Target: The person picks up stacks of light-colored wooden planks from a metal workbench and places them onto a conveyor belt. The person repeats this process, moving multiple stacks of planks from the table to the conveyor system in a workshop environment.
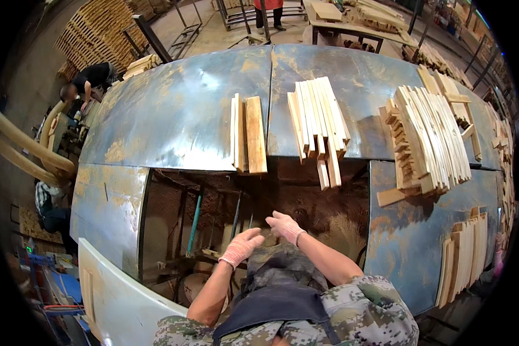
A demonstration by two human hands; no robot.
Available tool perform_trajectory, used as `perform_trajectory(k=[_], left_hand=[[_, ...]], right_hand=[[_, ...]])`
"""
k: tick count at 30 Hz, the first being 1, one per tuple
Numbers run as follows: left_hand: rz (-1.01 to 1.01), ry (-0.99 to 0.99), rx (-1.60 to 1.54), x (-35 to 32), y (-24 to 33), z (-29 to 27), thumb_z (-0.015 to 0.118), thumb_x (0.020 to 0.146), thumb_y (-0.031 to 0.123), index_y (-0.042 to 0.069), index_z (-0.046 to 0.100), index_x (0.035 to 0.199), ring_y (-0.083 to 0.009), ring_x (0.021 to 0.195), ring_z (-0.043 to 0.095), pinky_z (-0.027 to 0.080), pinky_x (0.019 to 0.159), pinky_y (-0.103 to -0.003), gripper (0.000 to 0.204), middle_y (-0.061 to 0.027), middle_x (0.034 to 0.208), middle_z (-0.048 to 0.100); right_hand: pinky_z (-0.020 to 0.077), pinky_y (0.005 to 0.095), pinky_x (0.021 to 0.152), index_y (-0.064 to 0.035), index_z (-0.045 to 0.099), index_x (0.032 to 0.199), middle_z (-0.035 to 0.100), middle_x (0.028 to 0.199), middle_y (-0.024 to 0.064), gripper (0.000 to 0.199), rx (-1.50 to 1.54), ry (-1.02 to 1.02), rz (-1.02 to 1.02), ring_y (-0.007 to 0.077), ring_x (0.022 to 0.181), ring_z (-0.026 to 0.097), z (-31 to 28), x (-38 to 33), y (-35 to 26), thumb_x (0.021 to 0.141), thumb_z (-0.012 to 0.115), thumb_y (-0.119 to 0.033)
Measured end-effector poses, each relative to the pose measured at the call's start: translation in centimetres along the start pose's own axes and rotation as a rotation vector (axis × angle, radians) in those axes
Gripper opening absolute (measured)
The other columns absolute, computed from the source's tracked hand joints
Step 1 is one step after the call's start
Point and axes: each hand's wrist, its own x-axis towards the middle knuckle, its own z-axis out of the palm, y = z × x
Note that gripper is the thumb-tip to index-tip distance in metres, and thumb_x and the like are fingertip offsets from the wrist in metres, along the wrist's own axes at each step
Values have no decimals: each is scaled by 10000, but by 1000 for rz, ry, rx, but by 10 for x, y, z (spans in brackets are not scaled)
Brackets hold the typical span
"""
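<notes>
Camouflage sleeves and a dark apron (282, 291) fill the bottom of the view, and from them both gloved hands reach toward twelve o'clock over the dark cut-out in the blue metal table (179, 109). Left hand (243, 245) hovers with fingers loosely spread, holding nothing. Just beside it at about one o'clock, the right hand (285, 226) is likewise empty, fingers relaxed and a little curled. Neither touches wood.

My reading is that this is the reach between pick-ups: both hands are free and heading for stock. Going left to right along the table's far edge, a small pair of wooden slats (249, 135) lies at twelve o'clock from the left hand, well apart from it; a fanned bundle of slats (320, 124) lies at about one o'clock from the right hand, its ends overhanging the cut-out and nearest to the fingers; a larger heap of slats (427, 141) sits at two o'clock. A next move would call for stretching forward across the gap and closing on overhanging ends.
</notes>
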Motion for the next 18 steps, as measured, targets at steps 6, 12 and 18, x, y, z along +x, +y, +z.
perform_trajectory(k=[6, 12, 18], left_hand=[[-47, 481, 1, 127, 42, -59, 784, 971, 284, -49, 427, 1592, -326, 1360, 606, 455, 1154, -393, 790, -233, 1499, 610], [-250, 655, 237, 252, 76, -110, 852, 887, 368, 4, 315, 1667, -368, 1506, 483, 403, 1215, -390, 1015, -273, 1639, 463], [-375, 495, 145, 320, 69, -136, 800, 895, 300, 66, 485, 1569, -382, 1259, 677, 513, 1067, -420, 780, -241, 1377, 691]], right_hand=[[490, 438, 1068, 34, 271, 1660, 667, 1378, 269, 925, -27, 207, -103, 397, 1272, 641, -1, 144, -81, 959, 687, -404], [589, 381, 852, -46, 213, 1714, 660, 1339, 160, 892, 392, 169, 242, 270, 1060, 678, 0, 199, -130, 1021, 735, -252], [591, 357, 667, -38, 555, 1463, 708, 1129, 103, 496, 814, 131, 273, 208, 814, 670, -11, 220, -104, 1061, 704, -287]])
